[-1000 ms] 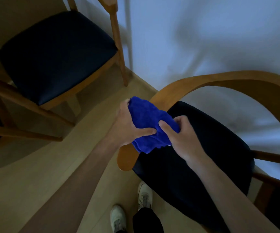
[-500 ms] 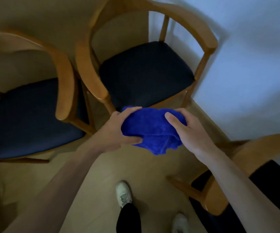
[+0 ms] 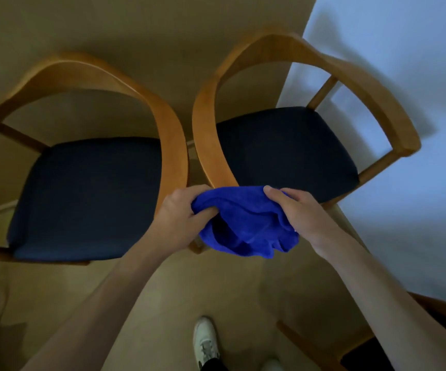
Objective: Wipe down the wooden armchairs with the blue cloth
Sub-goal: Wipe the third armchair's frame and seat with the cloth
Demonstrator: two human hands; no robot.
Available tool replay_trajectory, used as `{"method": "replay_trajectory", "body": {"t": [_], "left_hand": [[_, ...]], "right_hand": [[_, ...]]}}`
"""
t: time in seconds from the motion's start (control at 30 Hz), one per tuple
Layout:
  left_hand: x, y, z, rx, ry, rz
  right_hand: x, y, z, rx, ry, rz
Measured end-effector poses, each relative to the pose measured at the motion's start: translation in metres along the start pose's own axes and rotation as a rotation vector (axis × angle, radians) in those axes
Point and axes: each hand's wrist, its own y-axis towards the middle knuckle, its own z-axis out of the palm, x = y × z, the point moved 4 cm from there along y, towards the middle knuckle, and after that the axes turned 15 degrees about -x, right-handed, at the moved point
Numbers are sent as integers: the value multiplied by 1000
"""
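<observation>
1. Right now the cloth (image 3: pixel 246 223) hangs bunched in mid-air between both hands, in front of the near end of the right chair's (image 3: pixel 291 145) armrest; whether it touches the wood cannot be told.
2. The left hand (image 3: pixel 183 214) grips the cloth's left edge, thumb curled over it and fingers tucked behind.
3. The right hand (image 3: pixel 294 210) pinches the cloth's upper right edge, its fingers wrapped round the fabric.
4. Just beside the right chair stands the left chair (image 3: pixel 88 162), their curved wooden arms close but apart; each has a dark seat pad.
5. A third chair (image 3: pixel 377 341) shows partly at the lower right corner, and a white shoe (image 3: pixel 204 341) stands on the floor (image 3: pixel 163 303) below the hands.
6. Judging by this view, the cloth is being readied, not rubbed on wood, so the wiping of these two chairs appears to lie ahead; no wet or wiped streaks show, so what is finished cannot be told.
</observation>
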Motion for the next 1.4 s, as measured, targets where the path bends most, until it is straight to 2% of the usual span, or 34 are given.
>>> {"method": "replay_trajectory", "body": {"t": [0.07,0.2,0.3,0.37,0.43,0.53,0.6,0.7,0.77,0.83,1.0,1.13,1.23,1.4], "left_hand": [[1,6,0,-27,-100,-61],[6,24,15,-78,-154,-177],[9,45,28,-72,-119,-235],[12,59,35,-15,-157,-325],[13,71,42,131,-275,-438],[10,88,43,267,-449,-569],[7,103,42,246,-411,-549],[2,124,39,124,-275,-506],[-5,135,38,73,-205,-415],[-17,142,39,58,-178,-288],[-40,155,44,49,-169,-40],[-52,167,29,-9,-280,-16],[-61,176,16,-57,-308,-8],[-92,202,-26,-315,-473,-9]], "right_hand": [[9,8,1,102,-129,-80],[20,13,14,364,-163,-250],[21,27,30,341,-212,-427],[25,44,28,274,-187,-440],[27,65,16,261,-159,-398],[27,95,-2,380,-22,-275],[27,112,-9,466,63,-191],[32,132,-15,579,140,-106],[39,140,-16,672,149,-55],[50,147,-17,710,62,-93],[73,164,-11,593,-204,-375],[93,170,-17,585,-234,-451],[118,189,-37,447,-585,-487],[204,185,-59,255,-468,-727]]}}
